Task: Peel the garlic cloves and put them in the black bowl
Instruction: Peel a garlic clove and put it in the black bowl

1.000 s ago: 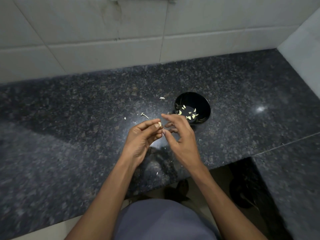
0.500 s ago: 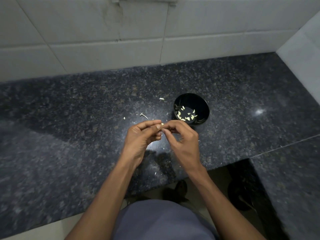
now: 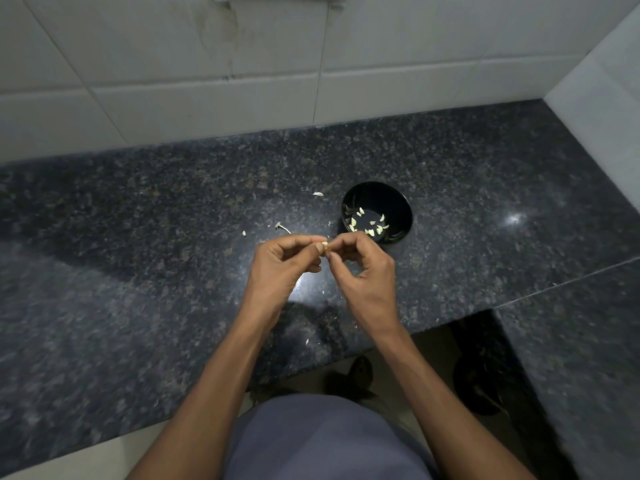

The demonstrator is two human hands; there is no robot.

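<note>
A small pale garlic clove [image 3: 325,244] is pinched between the fingertips of both hands, just above the dark granite counter. My left hand [image 3: 280,268] holds it from the left with thumb and forefinger. My right hand [image 3: 363,271] pinches it from the right, fingers curled. Directly behind my right hand stands the black bowl [image 3: 401,206], with several peeled cloves [image 3: 369,223] lying in its bottom.
Bits of garlic skin and a stem [image 3: 282,226] lie scattered on the counter [image 3: 138,254] left of the bowl. A white tiled wall [image 3: 242,81] runs along the back and right. The counter's front edge steps back below my right forearm, showing the floor.
My right hand's fingers have come together onto the clove held by my left hand. Both hands have risen slightly toward the bowl.
</note>
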